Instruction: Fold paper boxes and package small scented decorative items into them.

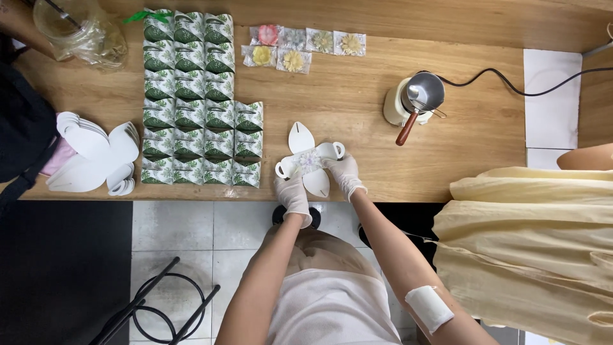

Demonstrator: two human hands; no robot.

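Observation:
A flat white box blank (pixel 302 137) with petal-shaped flaps lies unfolded on the wooden table (pixel 357 108) near its front edge. At its centre rests a small pale flower piece in a clear wrapper (pixel 309 160). My left hand (pixel 292 193), in a white glove, touches the blank's lower left flap. The right hand (pixel 345 173), also gloved, presses the wrapped flower and the right flap with its fingertips. Both hands rest on the blank from either side.
Several folded green-and-white leaf-print boxes (pixel 191 96) stand in rows to the left. White blanks (pixel 92 150) are stacked at far left. Wrapped flowers (pixel 300 46) lie at the back. A small electric pot with a spoon (pixel 415 99) sits right. Another person in pale yellow (pixel 530 236) stands at right.

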